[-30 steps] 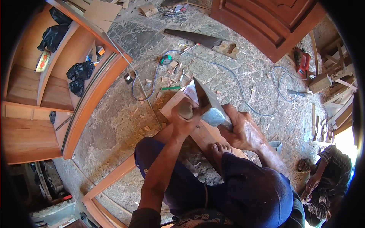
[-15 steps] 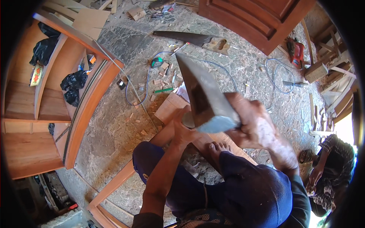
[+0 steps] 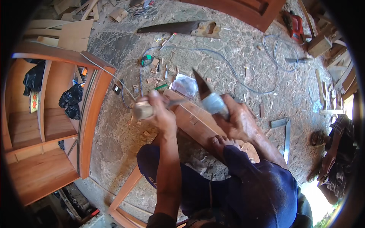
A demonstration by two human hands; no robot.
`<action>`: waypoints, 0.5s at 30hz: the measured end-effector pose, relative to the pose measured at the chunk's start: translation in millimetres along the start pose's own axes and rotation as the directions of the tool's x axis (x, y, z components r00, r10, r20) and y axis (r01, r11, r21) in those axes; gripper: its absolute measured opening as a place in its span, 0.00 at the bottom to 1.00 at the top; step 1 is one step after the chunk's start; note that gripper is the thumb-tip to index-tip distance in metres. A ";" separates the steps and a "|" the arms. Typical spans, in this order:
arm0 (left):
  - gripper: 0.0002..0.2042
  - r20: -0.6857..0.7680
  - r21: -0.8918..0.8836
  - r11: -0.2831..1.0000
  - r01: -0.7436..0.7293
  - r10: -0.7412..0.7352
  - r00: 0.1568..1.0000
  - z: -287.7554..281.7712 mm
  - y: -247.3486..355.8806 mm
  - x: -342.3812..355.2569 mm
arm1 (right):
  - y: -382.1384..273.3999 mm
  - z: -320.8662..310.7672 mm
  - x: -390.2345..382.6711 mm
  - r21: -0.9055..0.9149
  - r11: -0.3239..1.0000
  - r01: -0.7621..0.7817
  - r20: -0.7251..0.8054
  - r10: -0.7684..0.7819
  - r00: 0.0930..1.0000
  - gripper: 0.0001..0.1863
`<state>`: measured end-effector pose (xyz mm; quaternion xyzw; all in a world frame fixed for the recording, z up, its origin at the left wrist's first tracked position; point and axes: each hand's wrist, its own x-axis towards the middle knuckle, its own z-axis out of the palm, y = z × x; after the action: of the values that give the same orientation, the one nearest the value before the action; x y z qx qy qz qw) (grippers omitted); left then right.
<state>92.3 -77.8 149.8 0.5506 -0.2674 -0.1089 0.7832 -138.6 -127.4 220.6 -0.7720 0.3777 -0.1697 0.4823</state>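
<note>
My left hand [image 3: 162,114] is closed round the wooden handle of a chisel [image 3: 143,110], its butt end sticking out to the left. The chisel's blurred blade slants right over the far end of a reddish wooden plank [image 3: 201,127]. My right hand [image 3: 240,117] grips a hatchet [image 3: 213,102] just above the plank; its dark wedge-shaped head points up and away, with the pale blunt end toward my hand. Most of the hatchet's handle is hidden by my fingers. Lines and a small cut show on the plank, and my bare foot [image 3: 224,143] rests on it.
An orange-brown cabinet [image 3: 97,125] stands at left. On the littered floor lie a handsaw [image 3: 178,27], tape measure [image 3: 146,60], blue cable [image 3: 228,72], clear plastic packet [image 3: 184,85] and metal square [image 3: 287,133]. A panelled door [image 3: 243,11] is at the far side; another person [image 3: 338,148] sits at right.
My left hand has moved left with the chisel, now tilted sideways. The hatchet has dropped lower and away from the view, uncovering the plank's marked face. The whole view has shifted somewhat.
</note>
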 end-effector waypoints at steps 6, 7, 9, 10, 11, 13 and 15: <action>0.13 0.538 0.235 0.970 -0.066 -0.074 0.840 69.4 33.1 39.3 | 57.0 -5.3 1.1 0.118 0.958 -0.259 -0.075 0.269 0.960 0.15; 0.12 0.599 0.196 0.978 0.069 -0.175 0.781 80.5 19.0 32.6 | 62.8 -5.0 1.5 0.170 0.940 -0.296 -0.052 0.309 0.950 0.16; 0.10 0.691 0.195 0.966 0.171 -0.259 0.675 95.4 -8.2 21.2 | 72.3 -5.0 3.4 0.269 0.892 -0.364 -0.003 0.379 0.925 0.17; 0.09 0.725 0.218 0.966 0.142 -0.258 0.639 101.3 -19.2 14.8 | 78.2 -4.8 2.2 0.278 0.885 -0.374 -0.015 0.394 0.919 0.17; 0.09 0.756 0.239 0.965 0.112 -0.257 0.601 105.4 -29.3 9.7 | 84.4 -3.5 1.2 0.287 0.878 -0.384 -0.026 0.408 0.913 0.17; 0.09 0.746 0.323 0.945 0.060 -0.293 0.598 114.9 -46.5 2.2 | 99.4 -2.5 -0.6 0.295 0.871 -0.393 -0.045 0.424 0.905 0.18; 0.14 0.709 0.435 0.895 0.103 -0.410 0.574 120.7 -57.8 -3.9 | 112.2 -2.9 -4.4 0.290 0.862 -0.417 -0.046 0.448 0.893 0.19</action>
<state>31.2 -194.5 125.7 0.6083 -0.5129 -0.4040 0.4513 -190.5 -153.9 124.5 -0.5830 0.5408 -0.1503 0.5874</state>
